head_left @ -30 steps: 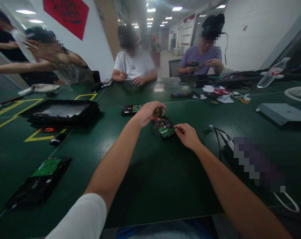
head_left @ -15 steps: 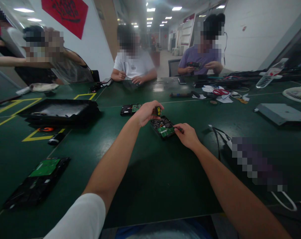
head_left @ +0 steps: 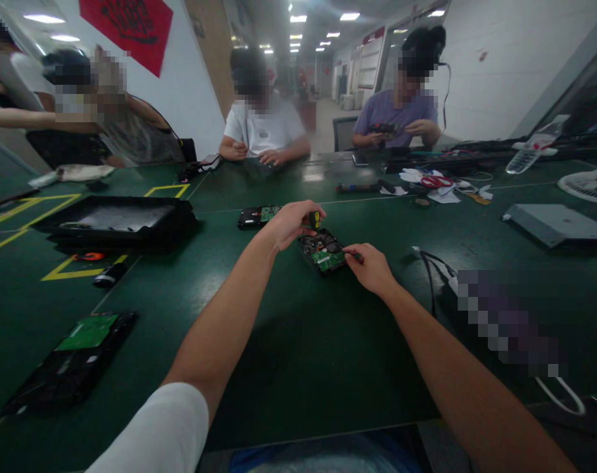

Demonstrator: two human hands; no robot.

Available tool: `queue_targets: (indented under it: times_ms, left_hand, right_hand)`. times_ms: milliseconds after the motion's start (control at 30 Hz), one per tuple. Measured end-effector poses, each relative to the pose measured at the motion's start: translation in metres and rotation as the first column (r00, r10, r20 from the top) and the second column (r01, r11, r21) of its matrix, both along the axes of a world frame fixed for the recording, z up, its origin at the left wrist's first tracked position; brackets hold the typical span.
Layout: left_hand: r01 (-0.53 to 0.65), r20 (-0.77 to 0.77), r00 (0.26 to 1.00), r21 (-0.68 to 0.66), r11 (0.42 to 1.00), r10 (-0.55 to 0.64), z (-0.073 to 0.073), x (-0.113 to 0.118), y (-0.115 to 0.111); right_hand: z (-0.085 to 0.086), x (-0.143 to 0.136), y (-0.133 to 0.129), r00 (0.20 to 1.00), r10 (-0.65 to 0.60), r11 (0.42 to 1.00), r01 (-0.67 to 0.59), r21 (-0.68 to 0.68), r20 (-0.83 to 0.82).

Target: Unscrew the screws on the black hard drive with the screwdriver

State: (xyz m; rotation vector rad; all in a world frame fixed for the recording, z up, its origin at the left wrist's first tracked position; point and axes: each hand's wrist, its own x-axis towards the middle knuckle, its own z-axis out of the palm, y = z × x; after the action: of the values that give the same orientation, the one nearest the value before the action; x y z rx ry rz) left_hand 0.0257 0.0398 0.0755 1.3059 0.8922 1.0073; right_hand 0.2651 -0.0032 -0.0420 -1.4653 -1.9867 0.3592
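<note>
There are three hard drives (head_left: pixel 322 253) and one bottle (head_left: pixel 529 155).

The green desk (head_left: pixel 318 355) lies open on the wearer's side, between the two forearms. Leftward, a hard drive (head_left: pixel 74 361) and, farther off, a black tray (head_left: pixel 116 220) block a low sweep. On the right, a cable (head_left: pixel 430 282) and a grey metal box (head_left: pixel 557 225) stand in the way; past the middle, a black-handled tool (head_left: pixel 360 188) and scissors (head_left: pixel 435 182) crowd the far side.

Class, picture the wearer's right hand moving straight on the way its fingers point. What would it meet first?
The right hand would most likely meet the open black drive first; its fingertips seem to be at the near edge, though depth is unclear.
</note>
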Motion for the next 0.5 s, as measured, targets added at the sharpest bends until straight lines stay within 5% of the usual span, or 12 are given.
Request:
queue_targets:
  times_ms: [500]
  left_hand:
    - [-0.016,0.04,0.999,-0.064,0.998,0.018,-0.003,-0.0035,0.0066]
  right_hand:
    - [0.0012,0.001,-0.0005,1.0,0.006,1.0,-0.006,-0.005,-0.001]
